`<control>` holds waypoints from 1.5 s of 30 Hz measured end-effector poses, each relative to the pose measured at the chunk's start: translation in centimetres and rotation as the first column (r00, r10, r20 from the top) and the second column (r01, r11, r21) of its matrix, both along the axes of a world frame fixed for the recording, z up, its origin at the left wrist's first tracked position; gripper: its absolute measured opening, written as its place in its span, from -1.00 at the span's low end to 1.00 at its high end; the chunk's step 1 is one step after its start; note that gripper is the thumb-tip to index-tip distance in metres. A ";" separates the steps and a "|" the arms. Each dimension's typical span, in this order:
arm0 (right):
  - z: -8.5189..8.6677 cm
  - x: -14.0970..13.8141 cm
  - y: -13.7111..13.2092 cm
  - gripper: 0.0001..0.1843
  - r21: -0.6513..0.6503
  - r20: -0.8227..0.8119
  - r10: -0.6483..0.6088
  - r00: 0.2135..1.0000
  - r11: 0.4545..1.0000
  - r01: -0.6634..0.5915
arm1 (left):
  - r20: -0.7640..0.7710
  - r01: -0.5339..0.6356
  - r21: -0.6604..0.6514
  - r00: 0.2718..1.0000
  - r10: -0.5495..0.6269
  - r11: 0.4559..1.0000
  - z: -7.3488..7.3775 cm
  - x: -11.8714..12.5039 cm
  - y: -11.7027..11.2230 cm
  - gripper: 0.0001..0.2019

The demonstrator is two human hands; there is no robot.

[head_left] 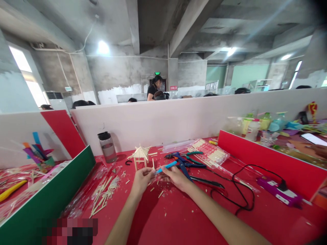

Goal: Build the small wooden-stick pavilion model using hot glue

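Over the red table (178,217), my left hand (141,179) and my right hand (173,176) meet in the middle. The right hand's fingers are closed round a light blue pen-like tool (166,166) that points left toward the left hand. My left hand pinches a small pale stick (153,167), held upright near the tool's tip. Just behind the hands stands a little pavilion model (140,156) built of pale sticks, with a peaked roof and thin legs.
Blue-handled pliers (185,162) and packs of sticks (209,153) lie behind my right hand. A black cord (240,190) runs to a purple power strip (277,191). A dark-lidded bottle (108,147) stands at the left, loose sticks (104,194) beside it. Low dividers border the table.
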State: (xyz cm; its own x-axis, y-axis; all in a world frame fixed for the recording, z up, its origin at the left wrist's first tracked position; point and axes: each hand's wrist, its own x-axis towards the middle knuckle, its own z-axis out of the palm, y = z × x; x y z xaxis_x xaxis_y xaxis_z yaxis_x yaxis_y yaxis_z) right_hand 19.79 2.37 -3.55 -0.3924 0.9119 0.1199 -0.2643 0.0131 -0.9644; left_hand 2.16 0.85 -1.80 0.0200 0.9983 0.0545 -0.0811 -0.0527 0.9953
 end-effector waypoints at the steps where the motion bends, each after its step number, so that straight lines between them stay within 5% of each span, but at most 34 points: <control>1: 0.0 -0.1 0.0 -0.57 0.016 0.014 -0.012 1.000 1.000 0.012 | 0.005 0.011 -0.002 1.000 -0.011 1.000 0.0 0.0 0.0 -0.47; 7: 1.3 0.5 0.1 -0.59 0.262 0.273 -0.166 0.948 0.961 0.093 | -0.025 0.002 -0.026 1.000 -0.003 1.000 -0.1 -0.1 -0.2 -0.47; 9: 1.9 1.2 0.2 -0.62 0.440 0.436 -0.317 0.843 0.892 0.107 | -0.066 -0.017 -0.027 0.998 0.015 0.999 -0.1 -0.3 -0.1 -0.48; 12: 2.3 2.0 0.4 -0.71 0.609 0.637 -0.518 0.572 0.792 0.038 | -0.109 -0.013 -0.021 0.994 0.010 1.000 -0.3 -0.6 0.1 -0.49; 15: 2.0 2.2 0.4 -0.77 0.615 0.738 -0.558 0.380 0.788 -0.038 | -0.111 0.001 -0.019 0.994 -0.003 1.000 -0.5 -0.7 0.4 -0.48; 18: 1.4 2.1 0.4 -0.76 0.590 0.785 -0.544 0.297 0.802 -0.092 | -0.100 -0.006 -0.015 0.995 0.005 1.000 -0.6 -0.8 0.5 -0.48; 45: 2.0 1.6 1.0 -0.72 0.522 0.844 -0.496 0.203 0.848 -0.094 | -0.192 -0.022 0.013 0.981 0.024 1.000 -0.1 -0.5 0.3 -0.53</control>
